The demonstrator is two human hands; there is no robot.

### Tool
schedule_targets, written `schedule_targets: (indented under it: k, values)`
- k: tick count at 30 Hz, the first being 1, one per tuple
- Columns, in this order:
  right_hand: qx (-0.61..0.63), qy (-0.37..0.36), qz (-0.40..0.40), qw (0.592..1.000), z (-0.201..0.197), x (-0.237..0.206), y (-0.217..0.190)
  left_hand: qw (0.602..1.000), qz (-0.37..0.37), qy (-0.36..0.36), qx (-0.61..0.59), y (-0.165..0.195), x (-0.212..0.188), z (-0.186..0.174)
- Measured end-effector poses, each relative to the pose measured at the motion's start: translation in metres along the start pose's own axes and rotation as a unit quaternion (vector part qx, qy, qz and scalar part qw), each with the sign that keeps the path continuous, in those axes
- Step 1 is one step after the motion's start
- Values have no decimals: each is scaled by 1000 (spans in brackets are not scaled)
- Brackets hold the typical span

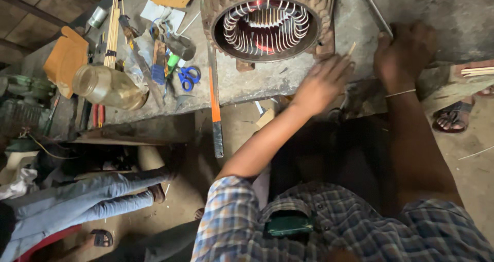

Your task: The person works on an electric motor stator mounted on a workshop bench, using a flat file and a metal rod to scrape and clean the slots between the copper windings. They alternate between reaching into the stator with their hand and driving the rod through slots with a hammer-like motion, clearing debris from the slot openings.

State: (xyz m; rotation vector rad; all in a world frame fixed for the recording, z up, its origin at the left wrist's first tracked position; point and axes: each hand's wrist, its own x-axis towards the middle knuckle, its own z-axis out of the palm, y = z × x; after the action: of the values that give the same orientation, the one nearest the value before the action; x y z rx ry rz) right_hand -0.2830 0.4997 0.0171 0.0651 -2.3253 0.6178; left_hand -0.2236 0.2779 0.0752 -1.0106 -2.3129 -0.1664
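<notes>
Worn metal, glass and rough concrete

Around the dull, ribbed metal motor stator (267, 23) with glossy white-sleeved windings: left of it a clear, shiny glass jar (108, 86), blue plastic-handled scissors (189, 77) and pale wooden sticks (111, 33), all on the rough, matt grey bench (309, 77).

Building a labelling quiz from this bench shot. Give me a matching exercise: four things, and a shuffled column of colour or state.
Things:
1. scissors
2. jar
3. motor stator
4. left hand

Colour or state:
A. clear glass, lying on its side
B. blue handles
C. holding a thin stick beside the stator
D. round housing with white strips lining the bore

Pairs: 1-B, 2-A, 3-D, 4-C
</notes>
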Motion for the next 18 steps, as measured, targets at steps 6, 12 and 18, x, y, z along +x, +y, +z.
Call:
schedule_targets:
  k: [6, 12, 18]
  values:
    - [-66, 33, -16, 997, 18, -2, 12, 941, -290, -79, 154, -41, -140, -115]
    - [81, 87, 47, 992, 12, 2, 14, 807, -583, -68, -55, -91, -278, -143]
    - [329, 99, 93, 934, -29, -4, 14, 478, -670, 67, -564, -109, -294, -120]
